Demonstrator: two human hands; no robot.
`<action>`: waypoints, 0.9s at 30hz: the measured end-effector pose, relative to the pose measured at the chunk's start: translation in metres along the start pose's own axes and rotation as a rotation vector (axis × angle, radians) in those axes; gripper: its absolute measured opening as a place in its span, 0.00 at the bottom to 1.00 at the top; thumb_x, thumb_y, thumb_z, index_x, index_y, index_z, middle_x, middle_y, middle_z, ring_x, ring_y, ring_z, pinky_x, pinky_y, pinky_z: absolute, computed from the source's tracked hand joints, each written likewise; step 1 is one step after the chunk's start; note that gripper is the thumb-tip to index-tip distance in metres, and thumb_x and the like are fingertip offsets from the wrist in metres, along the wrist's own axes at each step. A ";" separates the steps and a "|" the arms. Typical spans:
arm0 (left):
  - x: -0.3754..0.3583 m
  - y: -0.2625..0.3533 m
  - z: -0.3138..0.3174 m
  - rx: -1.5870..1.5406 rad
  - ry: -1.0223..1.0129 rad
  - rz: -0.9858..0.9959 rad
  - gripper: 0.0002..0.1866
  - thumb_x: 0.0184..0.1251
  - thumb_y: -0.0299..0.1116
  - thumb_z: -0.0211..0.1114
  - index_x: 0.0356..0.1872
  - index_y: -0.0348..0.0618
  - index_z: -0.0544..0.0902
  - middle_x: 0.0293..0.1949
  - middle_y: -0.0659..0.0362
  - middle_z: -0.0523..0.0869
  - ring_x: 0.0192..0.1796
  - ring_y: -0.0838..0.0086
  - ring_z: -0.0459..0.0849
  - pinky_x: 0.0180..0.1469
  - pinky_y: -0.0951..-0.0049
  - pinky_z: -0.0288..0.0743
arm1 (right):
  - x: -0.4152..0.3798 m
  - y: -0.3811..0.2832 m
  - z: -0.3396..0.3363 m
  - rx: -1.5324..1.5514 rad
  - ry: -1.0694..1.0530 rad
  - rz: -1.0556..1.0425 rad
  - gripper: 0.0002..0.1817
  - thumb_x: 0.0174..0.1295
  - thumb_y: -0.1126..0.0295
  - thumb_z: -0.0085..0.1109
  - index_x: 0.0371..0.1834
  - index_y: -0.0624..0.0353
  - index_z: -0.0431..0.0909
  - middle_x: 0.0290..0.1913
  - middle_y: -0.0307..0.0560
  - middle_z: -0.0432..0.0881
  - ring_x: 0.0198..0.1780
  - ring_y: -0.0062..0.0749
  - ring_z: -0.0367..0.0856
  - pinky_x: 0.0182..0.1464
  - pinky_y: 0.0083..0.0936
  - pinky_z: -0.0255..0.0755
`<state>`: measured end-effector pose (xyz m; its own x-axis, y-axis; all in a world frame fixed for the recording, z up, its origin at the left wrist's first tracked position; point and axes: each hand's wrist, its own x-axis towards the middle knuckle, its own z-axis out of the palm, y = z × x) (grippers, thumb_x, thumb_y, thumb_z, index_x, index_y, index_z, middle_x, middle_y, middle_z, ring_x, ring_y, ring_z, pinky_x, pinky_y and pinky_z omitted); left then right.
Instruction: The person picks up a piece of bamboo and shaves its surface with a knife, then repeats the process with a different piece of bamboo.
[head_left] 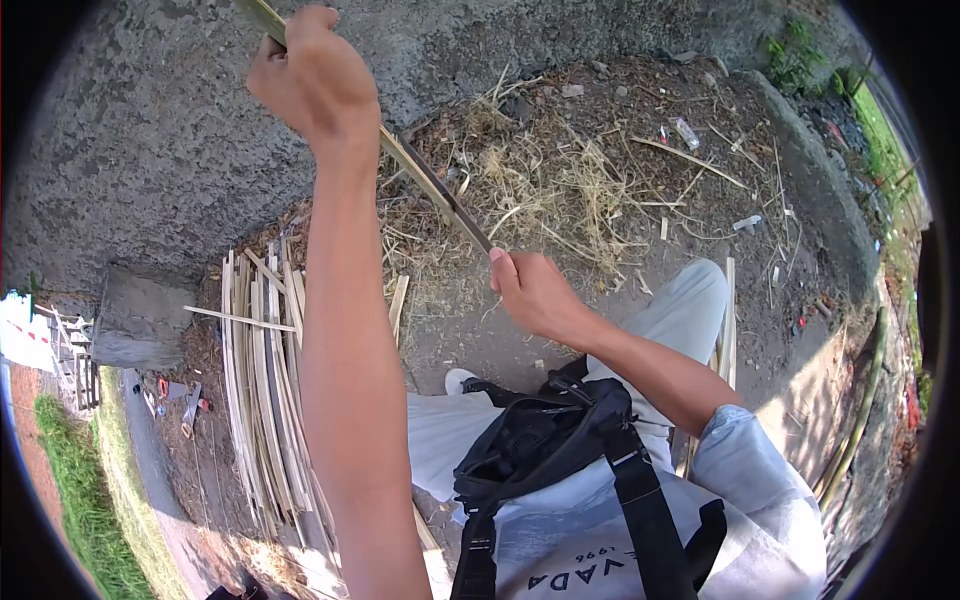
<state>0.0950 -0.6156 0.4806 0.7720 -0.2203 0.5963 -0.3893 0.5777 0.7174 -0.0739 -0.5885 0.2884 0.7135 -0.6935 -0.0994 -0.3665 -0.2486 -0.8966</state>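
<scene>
"Rough grey wall beyond the left hand. What's held?"

"Long, thin, pale wooden strip, dark along one edge, slanting between hands: left gripping it, right hand closed at its near end."

"Which step?"

"Seemingly working its length; next calls for steady hands."

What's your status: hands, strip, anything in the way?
Left hand closed on strip; right hand closed at its near end. Strip slants between them. Nothing visibly blocking; straw on ground.
</scene>
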 end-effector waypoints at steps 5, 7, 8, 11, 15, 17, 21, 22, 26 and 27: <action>0.001 -0.006 0.007 -0.060 -0.062 -0.001 0.13 0.55 0.24 0.58 0.15 0.42 0.66 0.12 0.63 0.65 0.14 0.81 0.59 0.18 0.75 0.49 | -0.006 -0.057 -0.040 0.215 0.074 -0.068 0.31 0.75 0.54 0.39 0.24 0.70 0.77 0.16 0.60 0.74 0.21 0.50 0.76 0.33 0.46 0.68; -0.005 -0.005 0.010 -0.100 -0.087 -0.010 0.13 0.55 0.24 0.58 0.16 0.42 0.66 0.12 0.63 0.65 0.13 0.81 0.60 0.18 0.75 0.49 | -0.009 -0.069 -0.044 0.354 0.096 -0.081 0.31 0.75 0.54 0.39 0.23 0.70 0.77 0.17 0.60 0.74 0.22 0.49 0.76 0.33 0.47 0.69; -0.007 -0.006 0.011 -0.075 -0.089 -0.002 0.12 0.55 0.25 0.59 0.16 0.42 0.66 0.13 0.63 0.66 0.14 0.81 0.60 0.18 0.75 0.50 | -0.008 -0.062 -0.036 0.307 0.113 -0.083 0.31 0.74 0.53 0.38 0.24 0.70 0.77 0.17 0.60 0.74 0.22 0.50 0.76 0.33 0.47 0.69; -0.006 -0.008 0.015 -0.031 -0.094 0.043 0.11 0.55 0.26 0.59 0.17 0.41 0.68 0.13 0.63 0.66 0.14 0.82 0.61 0.18 0.76 0.51 | 0.012 0.021 0.013 0.161 0.153 -0.075 0.31 0.74 0.53 0.38 0.24 0.70 0.78 0.17 0.61 0.75 0.22 0.51 0.76 0.34 0.46 0.70; -0.001 -0.010 0.017 0.029 -0.052 0.066 0.10 0.55 0.27 0.60 0.19 0.39 0.70 0.14 0.64 0.67 0.15 0.82 0.62 0.18 0.77 0.52 | 0.015 0.023 -0.003 0.031 0.042 0.063 0.30 0.75 0.52 0.37 0.23 0.63 0.77 0.13 0.41 0.67 0.17 0.27 0.71 0.23 0.33 0.64; -0.004 -0.013 0.016 0.024 -0.057 0.038 0.10 0.55 0.27 0.60 0.19 0.39 0.70 0.14 0.64 0.67 0.14 0.82 0.62 0.18 0.77 0.52 | 0.006 -0.010 -0.024 0.150 0.045 0.050 0.30 0.74 0.51 0.39 0.25 0.66 0.78 0.14 0.50 0.70 0.19 0.38 0.73 0.29 0.39 0.67; -0.018 0.000 0.021 0.043 -0.071 -0.012 0.12 0.56 0.29 0.58 0.16 0.38 0.68 0.14 0.67 0.64 0.19 0.81 0.61 0.24 0.72 0.52 | -0.003 -0.050 -0.043 0.345 0.116 -0.084 0.31 0.73 0.50 0.40 0.25 0.67 0.79 0.14 0.52 0.70 0.19 0.39 0.72 0.30 0.40 0.67; -0.019 0.001 0.022 0.024 -0.081 -0.028 0.13 0.56 0.29 0.58 0.16 0.39 0.67 0.14 0.67 0.64 0.18 0.81 0.61 0.24 0.72 0.52 | -0.003 -0.043 -0.036 0.301 0.131 -0.078 0.31 0.73 0.50 0.40 0.25 0.67 0.79 0.14 0.53 0.71 0.19 0.40 0.73 0.30 0.40 0.68; -0.018 0.003 0.016 0.035 -0.064 -0.012 0.13 0.57 0.29 0.58 0.16 0.40 0.67 0.14 0.67 0.64 0.18 0.82 0.60 0.24 0.72 0.52 | 0.014 0.095 0.036 0.109 0.026 0.178 0.32 0.73 0.50 0.39 0.26 0.68 0.80 0.14 0.54 0.72 0.20 0.43 0.75 0.31 0.41 0.69; -0.017 0.002 0.017 0.045 -0.067 0.002 0.13 0.57 0.29 0.58 0.16 0.40 0.67 0.14 0.67 0.64 0.18 0.82 0.60 0.24 0.72 0.52 | 0.017 0.090 0.029 0.076 0.021 0.169 0.32 0.73 0.49 0.39 0.26 0.68 0.80 0.14 0.54 0.72 0.20 0.43 0.75 0.31 0.41 0.69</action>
<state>0.0730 -0.6243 0.4782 0.7361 -0.2722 0.6197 -0.4144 0.5427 0.7306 -0.0775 -0.6034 0.1933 0.6323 -0.7356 -0.2430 -0.4332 -0.0757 -0.8981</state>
